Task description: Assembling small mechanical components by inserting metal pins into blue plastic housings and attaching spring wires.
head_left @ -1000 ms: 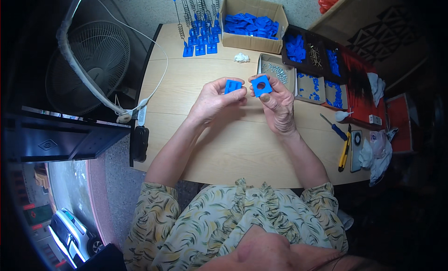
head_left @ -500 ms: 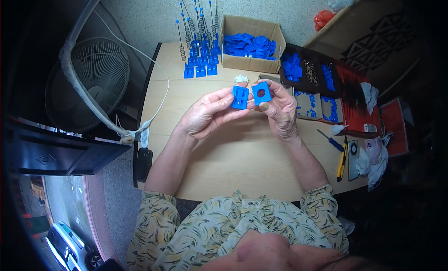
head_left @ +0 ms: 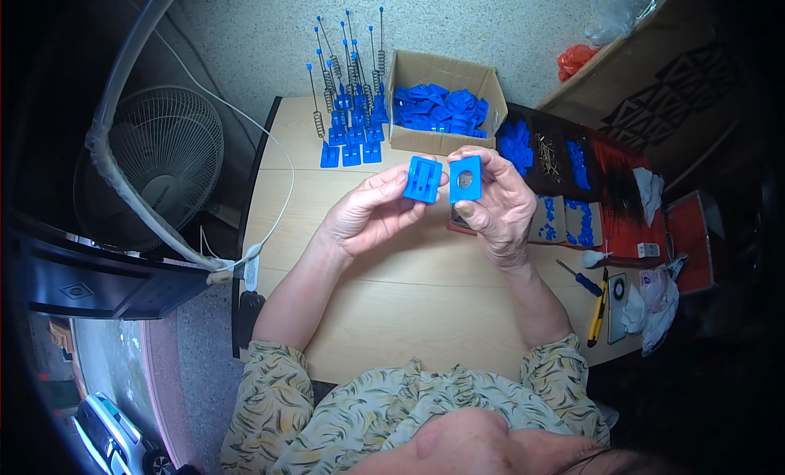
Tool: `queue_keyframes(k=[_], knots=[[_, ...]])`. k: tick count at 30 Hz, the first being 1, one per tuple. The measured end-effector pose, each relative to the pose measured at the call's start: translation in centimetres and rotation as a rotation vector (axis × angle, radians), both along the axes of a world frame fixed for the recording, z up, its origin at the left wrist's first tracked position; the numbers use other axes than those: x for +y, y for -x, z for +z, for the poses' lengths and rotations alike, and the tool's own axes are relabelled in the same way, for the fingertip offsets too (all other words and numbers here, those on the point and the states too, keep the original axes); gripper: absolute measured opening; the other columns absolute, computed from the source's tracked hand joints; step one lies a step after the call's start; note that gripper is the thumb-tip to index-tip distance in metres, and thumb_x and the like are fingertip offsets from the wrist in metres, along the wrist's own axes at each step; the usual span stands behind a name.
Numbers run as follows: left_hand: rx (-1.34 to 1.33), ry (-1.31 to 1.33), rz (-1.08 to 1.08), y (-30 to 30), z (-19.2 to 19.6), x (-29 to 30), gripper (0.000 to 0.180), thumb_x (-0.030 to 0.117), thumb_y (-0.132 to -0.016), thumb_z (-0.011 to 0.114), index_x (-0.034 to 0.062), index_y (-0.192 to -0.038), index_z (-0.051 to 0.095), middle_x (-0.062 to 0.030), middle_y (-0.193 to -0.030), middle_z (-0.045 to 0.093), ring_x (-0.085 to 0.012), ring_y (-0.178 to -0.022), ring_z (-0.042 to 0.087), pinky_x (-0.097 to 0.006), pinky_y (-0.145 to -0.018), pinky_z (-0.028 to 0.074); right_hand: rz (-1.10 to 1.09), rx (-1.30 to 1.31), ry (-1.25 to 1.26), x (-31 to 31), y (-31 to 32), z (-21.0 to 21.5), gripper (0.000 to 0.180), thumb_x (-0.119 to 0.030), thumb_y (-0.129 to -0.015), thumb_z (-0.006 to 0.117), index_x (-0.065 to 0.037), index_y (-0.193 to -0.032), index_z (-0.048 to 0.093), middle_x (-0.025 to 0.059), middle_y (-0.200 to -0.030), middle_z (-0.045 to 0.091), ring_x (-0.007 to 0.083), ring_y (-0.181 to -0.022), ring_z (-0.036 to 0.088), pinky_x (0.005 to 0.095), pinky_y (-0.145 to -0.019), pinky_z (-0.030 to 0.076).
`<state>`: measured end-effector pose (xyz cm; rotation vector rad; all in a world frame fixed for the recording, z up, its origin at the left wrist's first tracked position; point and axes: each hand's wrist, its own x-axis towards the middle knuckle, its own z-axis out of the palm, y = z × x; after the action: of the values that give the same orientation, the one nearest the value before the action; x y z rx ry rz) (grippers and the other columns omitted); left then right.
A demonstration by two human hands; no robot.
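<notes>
Blue slotted block pinched in left hand, blue holed plate gripped in right hand, just apart over tabletop. Latter blocks part of small-parts tray. Behind: cardboard box of blue parts, spring-rod stands. Screwdriver, yellow cutter at right.
</notes>
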<state>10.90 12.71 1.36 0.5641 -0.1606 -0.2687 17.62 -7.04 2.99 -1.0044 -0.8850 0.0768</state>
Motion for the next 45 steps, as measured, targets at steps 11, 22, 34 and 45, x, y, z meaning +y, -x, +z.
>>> queue_keyframes(k=[11,22,34,45], knots=[[0.034,0.077,-0.033,-1.6,0.8,-0.7,0.047,0.020,-0.100,0.059,0.0012,-0.141,0.046,-0.0141,-0.128,0.059,-0.0206,-0.114,0.062,-0.032,-0.095,0.055,-0.172,-0.124,0.043,0.9,-1.4,0.1,0.055,-0.011,-0.081,0.080,0.007,-0.128,0.059,0.0149,-0.123,0.060,0.0218,-0.117,0.055,0.0383,-0.105,0.040],[0.019,0.081,-0.008,-0.9,0.4,-0.2,0.043,0.017,-0.099,0.059,0.0001,-0.137,0.048,-0.0141,-0.128,0.059,-0.0195,-0.115,0.060,-0.032,-0.099,0.053,-0.410,-0.615,0.480,0.5,-0.7,6.6,0.048,-0.009,-0.068,0.084,0.000,-0.111,0.065,0.0105,-0.107,0.065,0.0234,-0.102,0.062,0.0362,-0.089,0.048],[-0.007,0.113,-0.003,-0.8,0.7,-0.6,0.046,0.018,-0.099,0.060,0.0017,-0.140,0.046,-0.0109,-0.129,0.058,-0.0180,-0.119,0.057,-0.033,-0.104,0.049,-0.453,-0.912,0.847,1.0,0.0,10.2,0.041,-0.011,-0.062,0.080,-0.004,-0.099,0.064,0.0075,-0.101,0.064,0.0254,-0.097,0.058,0.0367,-0.086,0.041],[-0.043,0.143,-0.050,-0.9,0.4,-0.7,0.050,0.017,-0.098,0.062,0.0039,-0.143,0.044,-0.0056,-0.130,0.058,-0.0144,-0.121,0.054,-0.032,-0.107,0.045,-0.455,-0.953,0.951,1.3,0.5,11.3,0.038,-0.015,-0.063,0.078,-0.004,-0.097,0.065,0.0079,-0.097,0.061,0.0252,-0.093,0.056,0.0362,-0.083,0.040]])
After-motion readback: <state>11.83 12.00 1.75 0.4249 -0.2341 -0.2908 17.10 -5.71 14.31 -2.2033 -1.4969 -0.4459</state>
